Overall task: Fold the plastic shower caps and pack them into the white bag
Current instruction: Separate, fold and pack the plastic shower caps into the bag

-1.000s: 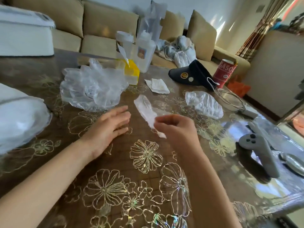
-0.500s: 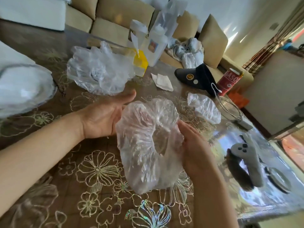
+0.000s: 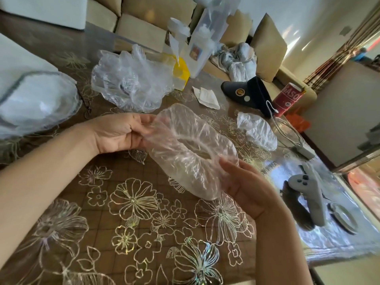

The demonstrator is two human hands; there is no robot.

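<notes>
Shower cap (image 3: 191, 153) of clear, crinkled plastic was held spread above the flower-patterned table (image 3: 102, 192), its gathered rim ringing an oval opening that faced the camera, with pale glints along the wrinkles. The left hand (image 3: 121, 132) gripped its far left edge with fingers curled into the plastic, while the right hand (image 3: 244, 186) grasped the near right edge, thumb in front and fingers behind. A heap of clear plastic (image 3: 131, 87) lay further off on the left, and a small crumpled bundle (image 3: 257, 128) lay to the right
</notes>
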